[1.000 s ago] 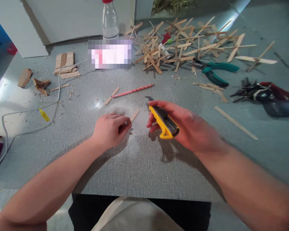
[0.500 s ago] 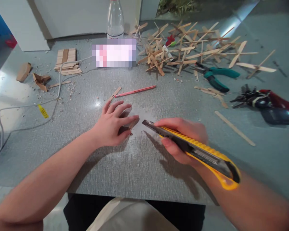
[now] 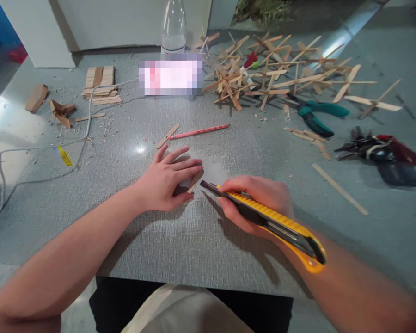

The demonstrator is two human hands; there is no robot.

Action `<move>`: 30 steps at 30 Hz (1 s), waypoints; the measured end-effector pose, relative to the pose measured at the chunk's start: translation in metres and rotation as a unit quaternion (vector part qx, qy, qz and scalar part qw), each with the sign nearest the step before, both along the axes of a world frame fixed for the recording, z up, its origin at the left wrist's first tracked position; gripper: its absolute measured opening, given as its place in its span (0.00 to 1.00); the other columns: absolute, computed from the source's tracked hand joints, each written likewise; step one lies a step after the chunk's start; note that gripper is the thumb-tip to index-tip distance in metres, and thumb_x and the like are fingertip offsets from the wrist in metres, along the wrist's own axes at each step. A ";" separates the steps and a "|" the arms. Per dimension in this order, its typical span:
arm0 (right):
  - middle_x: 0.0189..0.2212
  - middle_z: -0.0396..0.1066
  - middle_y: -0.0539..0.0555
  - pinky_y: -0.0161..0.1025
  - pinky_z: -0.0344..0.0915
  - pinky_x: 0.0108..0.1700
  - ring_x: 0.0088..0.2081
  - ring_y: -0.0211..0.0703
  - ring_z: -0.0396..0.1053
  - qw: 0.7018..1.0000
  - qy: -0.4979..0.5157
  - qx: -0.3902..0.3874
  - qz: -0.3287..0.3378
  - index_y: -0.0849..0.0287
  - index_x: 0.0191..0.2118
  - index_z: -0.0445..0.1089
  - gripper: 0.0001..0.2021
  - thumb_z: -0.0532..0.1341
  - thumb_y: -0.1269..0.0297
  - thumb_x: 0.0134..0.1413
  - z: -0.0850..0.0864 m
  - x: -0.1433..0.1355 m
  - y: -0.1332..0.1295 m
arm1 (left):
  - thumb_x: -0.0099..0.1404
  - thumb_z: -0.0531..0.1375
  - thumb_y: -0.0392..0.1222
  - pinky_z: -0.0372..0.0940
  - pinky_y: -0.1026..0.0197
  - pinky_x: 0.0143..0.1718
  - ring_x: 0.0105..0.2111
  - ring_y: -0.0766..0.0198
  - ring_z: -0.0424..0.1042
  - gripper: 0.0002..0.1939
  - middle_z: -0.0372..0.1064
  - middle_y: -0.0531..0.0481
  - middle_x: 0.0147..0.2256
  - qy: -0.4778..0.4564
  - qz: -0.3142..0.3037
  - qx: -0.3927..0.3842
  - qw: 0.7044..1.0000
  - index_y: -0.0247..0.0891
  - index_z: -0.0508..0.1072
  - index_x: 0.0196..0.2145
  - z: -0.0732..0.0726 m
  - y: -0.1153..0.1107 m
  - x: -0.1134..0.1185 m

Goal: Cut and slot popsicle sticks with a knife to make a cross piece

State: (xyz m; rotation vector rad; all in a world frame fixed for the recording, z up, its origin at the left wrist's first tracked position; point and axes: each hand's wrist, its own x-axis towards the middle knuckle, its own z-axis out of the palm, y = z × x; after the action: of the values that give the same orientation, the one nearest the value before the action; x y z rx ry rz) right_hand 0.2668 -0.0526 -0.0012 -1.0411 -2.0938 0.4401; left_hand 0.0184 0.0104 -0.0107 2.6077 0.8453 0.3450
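My left hand [image 3: 168, 180] rests on the grey table, thumb and fingertips around a short wooden stick [image 3: 195, 180], mostly hidden beneath the fingers. To its right, my right hand [image 3: 254, 201] is closed round a yellow and black utility knife [image 3: 273, 219]. The knife's blade tip points left and sits just right of the stick, with a small gap visible. Beyond my left hand lie a pink pencil [image 3: 201, 132] and another wooden stick [image 3: 167, 136], close together.
Crossed sticks [image 3: 263, 74] spread across the back right, near teal-handled pliers [image 3: 315, 115] and keys [image 3: 360, 145]. Stacked sticks [image 3: 100, 83], a cable [image 3: 88, 115] and brown scraps [image 3: 62, 112] lie at left. A glass bottle [image 3: 174, 27] stands behind a lit, blurred screen [image 3: 171, 77].
The knife and my right hand have moved slightly left, with the blade closer to my left fingers. My left hand's fingers have shifted a little, and the stick shows more clearly. The view has shifted slightly.
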 end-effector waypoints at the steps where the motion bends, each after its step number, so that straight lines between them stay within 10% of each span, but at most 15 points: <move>1: 0.29 0.77 0.47 0.45 0.73 0.32 0.27 0.46 0.75 1.000 0.001 -0.011 -0.004 0.44 0.44 0.68 0.09 0.62 0.66 0.60 0.000 0.000 -0.001 | 0.65 0.65 0.49 0.38 0.25 0.70 0.71 0.35 0.53 0.31 0.68 0.42 0.64 -0.003 0.004 -0.004 1.000 0.45 0.69 0.64 0.000 0.000 0.000; 22: 0.32 0.80 0.49 0.43 0.71 0.29 0.28 0.46 0.77 0.999 0.006 -0.050 0.013 0.47 0.44 0.71 0.08 0.67 0.60 0.59 0.006 0.003 0.005 | 0.70 0.61 0.53 0.45 0.33 0.70 0.65 0.43 0.65 0.22 0.73 0.42 0.58 -0.027 -0.007 0.011 1.000 0.43 0.73 0.57 -0.003 0.002 0.000; 27: 0.34 0.81 0.50 0.43 0.71 0.34 0.32 0.46 0.78 0.993 0.015 -0.056 -0.106 0.47 0.42 0.74 0.04 0.65 0.60 0.62 0.012 0.011 0.002 | 0.66 0.62 0.64 0.64 0.42 0.53 0.44 0.48 0.75 0.25 0.77 0.42 0.43 -0.019 0.057 0.102 0.993 0.37 0.78 0.37 0.002 -0.013 0.008; 30: 0.33 0.80 0.50 0.41 0.71 0.33 0.31 0.45 0.77 0.988 0.040 -0.022 -0.145 0.49 0.42 0.76 0.05 0.66 0.60 0.61 0.012 0.014 0.003 | 0.72 0.58 0.49 0.65 0.50 0.42 0.35 0.56 0.74 0.15 0.76 0.48 0.34 0.012 0.048 0.137 0.989 0.37 0.75 0.32 0.003 -0.025 0.013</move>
State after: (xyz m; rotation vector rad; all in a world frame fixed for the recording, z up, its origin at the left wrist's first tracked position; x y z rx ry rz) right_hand 0.2805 -0.0496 0.0107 -1.3092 -1.8314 0.3762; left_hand 0.0309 -0.0149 -0.0082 2.8318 0.9962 0.4875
